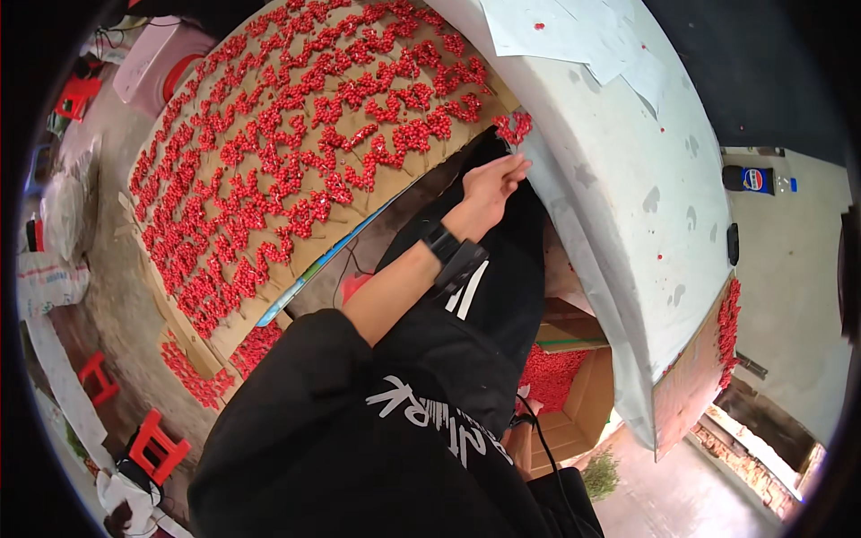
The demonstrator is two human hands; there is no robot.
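Observation:
My left hand (491,190), with a dark band and watch at the wrist, is raised beside the edge of the cloth-covered table. Its fingers are pinched on the stem of a sprig of red berries (514,128), whose cluster points away from me. To its left lies a large cardboard sheet (345,193) covered with rows of similar berry sprigs. Low on my right side, my right hand (520,438) is mostly hidden by my black sweatshirt and a dark cable. It is at a cardboard box (587,394) holding loose red berries (552,377); its fingers cannot be made out.
White paper sheets (574,40) lie on the white-covered table (628,206), with stray berries. More sprigs sit on a board (695,386) at its near right end. A dark-liquid bottle (758,179) is at the far right. Red stools (160,446) stand on the left floor.

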